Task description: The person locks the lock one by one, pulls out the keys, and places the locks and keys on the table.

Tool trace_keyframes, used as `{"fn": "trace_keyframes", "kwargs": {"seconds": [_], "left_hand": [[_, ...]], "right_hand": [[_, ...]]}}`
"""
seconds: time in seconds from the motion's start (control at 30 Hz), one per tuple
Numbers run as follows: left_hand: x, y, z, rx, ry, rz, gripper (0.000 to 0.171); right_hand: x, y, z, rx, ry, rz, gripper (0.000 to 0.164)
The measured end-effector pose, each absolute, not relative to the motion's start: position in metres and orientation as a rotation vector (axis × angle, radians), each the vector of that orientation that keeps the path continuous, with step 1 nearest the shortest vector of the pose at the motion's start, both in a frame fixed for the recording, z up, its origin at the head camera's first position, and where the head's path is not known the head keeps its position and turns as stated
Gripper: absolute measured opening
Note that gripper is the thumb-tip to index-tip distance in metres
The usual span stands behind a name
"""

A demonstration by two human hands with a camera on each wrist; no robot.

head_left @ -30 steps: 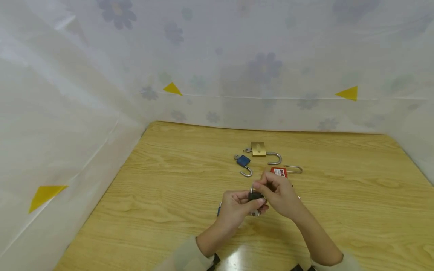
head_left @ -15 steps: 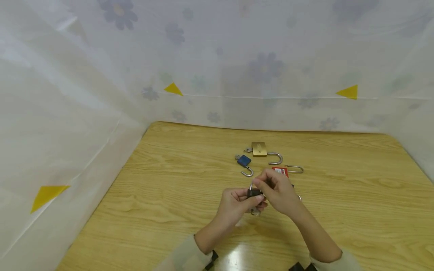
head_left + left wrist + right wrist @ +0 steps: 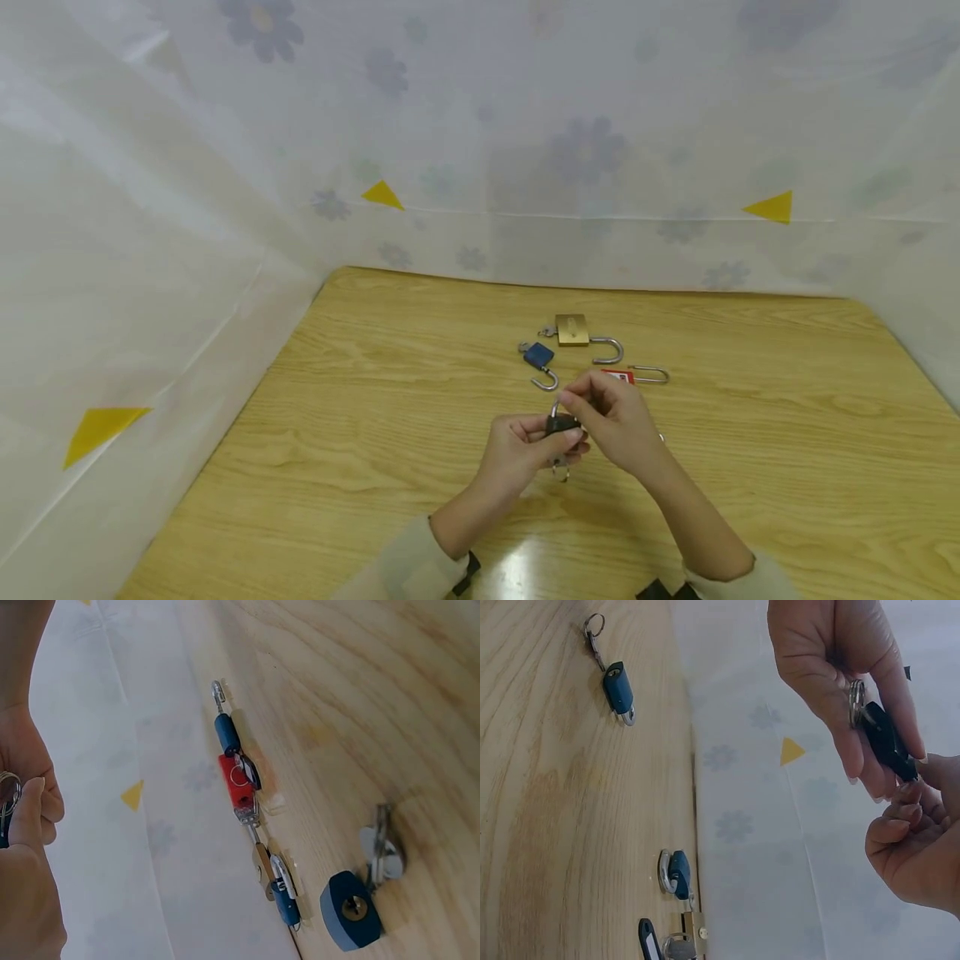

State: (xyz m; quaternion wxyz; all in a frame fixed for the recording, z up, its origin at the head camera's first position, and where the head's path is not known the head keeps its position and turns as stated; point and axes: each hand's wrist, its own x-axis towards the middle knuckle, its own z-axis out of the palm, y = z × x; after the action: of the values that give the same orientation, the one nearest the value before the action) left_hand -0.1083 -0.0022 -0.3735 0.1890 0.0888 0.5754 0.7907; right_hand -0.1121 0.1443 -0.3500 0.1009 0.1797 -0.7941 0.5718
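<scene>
Both hands meet over the table around a black padlock (image 3: 561,424). My left hand (image 3: 513,454) grips its body between thumb and fingers, and a key ring (image 3: 856,703) with keys hangs below. With thumb and fingertips, my right hand (image 3: 618,425) pinches the padlock's silver shackle (image 3: 554,408) at its top; those fingertips hide part of it. Behind the hands lies a red padlock (image 3: 619,377) with a long shackle, partly covered by the right hand. A blue padlock (image 3: 538,356) and a brass padlock (image 3: 572,331), both with swung-out shackles and keys, lie farther back.
Nearer on the wood-grain table (image 3: 337,433), another blue padlock (image 3: 351,911) with keys shows in the left wrist view. A black key tag (image 3: 649,941) lies near the brass padlock in the right wrist view. Flowered white sheeting (image 3: 480,150) encloses the back and sides.
Both hands have lifted slightly with the black padlock between them, and its keys have swung a little. The left hand now covers the blue padlock seen beside it a second ago.
</scene>
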Motion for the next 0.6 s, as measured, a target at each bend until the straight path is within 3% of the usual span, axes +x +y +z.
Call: {"fn": "trace_keyframes", "kwargs": {"seconds": [0.33, 0.6], "left_hand": [[-0.115, -0.002, -0.374, 0.125, 1.686, 2.287, 0.025], [-0.116, 0.000, -0.376, 0.048, 1.722, 2.312, 0.028]], "right_hand": [[-0.092, 0.129, -0.371, -0.104, -2.232, 1.881, 0.017], [-0.076, 0.113, -0.382, -0.272, -2.100, 2.017, 0.012]]}}
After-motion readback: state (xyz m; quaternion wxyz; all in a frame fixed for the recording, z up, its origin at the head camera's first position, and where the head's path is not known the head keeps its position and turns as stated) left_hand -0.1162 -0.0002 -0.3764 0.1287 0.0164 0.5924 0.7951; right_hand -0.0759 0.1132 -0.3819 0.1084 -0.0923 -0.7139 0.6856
